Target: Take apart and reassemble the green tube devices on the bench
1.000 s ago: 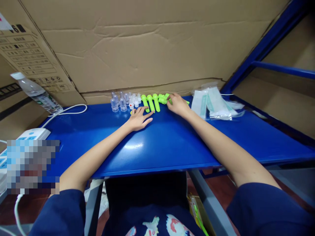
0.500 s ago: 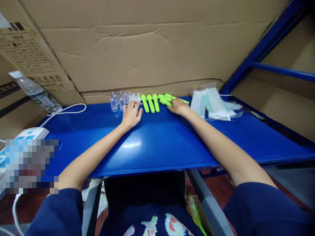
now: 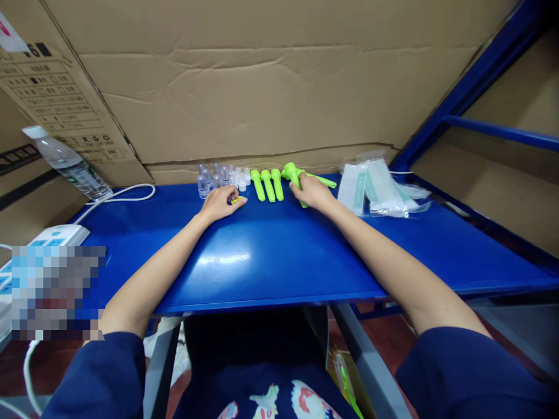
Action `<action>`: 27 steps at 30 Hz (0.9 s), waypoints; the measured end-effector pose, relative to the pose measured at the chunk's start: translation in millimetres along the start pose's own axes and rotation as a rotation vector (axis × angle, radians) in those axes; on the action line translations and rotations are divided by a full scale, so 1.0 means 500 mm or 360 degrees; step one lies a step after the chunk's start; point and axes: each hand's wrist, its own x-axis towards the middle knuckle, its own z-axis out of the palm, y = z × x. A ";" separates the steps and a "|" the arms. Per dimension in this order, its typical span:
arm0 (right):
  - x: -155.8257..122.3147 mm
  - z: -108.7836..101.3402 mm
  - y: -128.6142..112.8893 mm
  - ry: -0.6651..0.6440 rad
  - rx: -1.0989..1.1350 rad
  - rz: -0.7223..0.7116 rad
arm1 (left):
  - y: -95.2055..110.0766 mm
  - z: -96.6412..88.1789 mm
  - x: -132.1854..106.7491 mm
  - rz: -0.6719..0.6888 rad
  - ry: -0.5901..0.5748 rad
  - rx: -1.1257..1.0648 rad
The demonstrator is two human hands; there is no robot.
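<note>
My left hand [image 3: 219,203] is curled on the table, with a small yellow piece [image 3: 238,200] between its thumb and fingers; the piece's exact shape is too small to tell. Behind that hand stand several clear plastic bottle-shaped caps [image 3: 203,183] and smaller whitish translucent ones [image 3: 242,180]. My right hand [image 3: 315,192] grips a lime-green plastic handle with a round head [image 3: 290,170], its head pointing to the back. Three similar green handles [image 3: 267,185] lie side by side between my hands. Another green piece [image 3: 325,181] sticks out behind the right hand, partly hidden.
Clear bags with white-and-green contents [image 3: 384,186] lie right of my right hand. At left, a water bottle [image 3: 70,166] leans on the cardboard wall [image 3: 262,105], near a white cable and a power strip [image 3: 65,234]. The blue table [image 3: 279,256] has a blue frame at right.
My right hand has taken one green handle and turned it so its head points backward. My left hand has shifted left and curled its fingers around the yellow piece.
</note>
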 end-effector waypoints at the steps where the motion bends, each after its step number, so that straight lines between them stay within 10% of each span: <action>1: -0.003 0.000 -0.005 0.0050 0.0017 -0.0016 | -0.003 0.000 0.000 0.0057 -0.0011 0.0052; 7: -0.036 0.018 -0.060 0.0177 0.0218 -0.0184 | -0.021 0.011 0.004 0.0068 0.0054 0.0020; 17: -0.089 0.061 -0.121 -0.0180 0.0848 -0.0749 | 0.005 0.023 0.013 -0.0239 0.0262 -0.0535; 27: -0.086 0.073 -0.113 -0.0396 0.1210 -0.0744 | 0.017 0.034 0.015 -0.0187 0.0202 -0.1026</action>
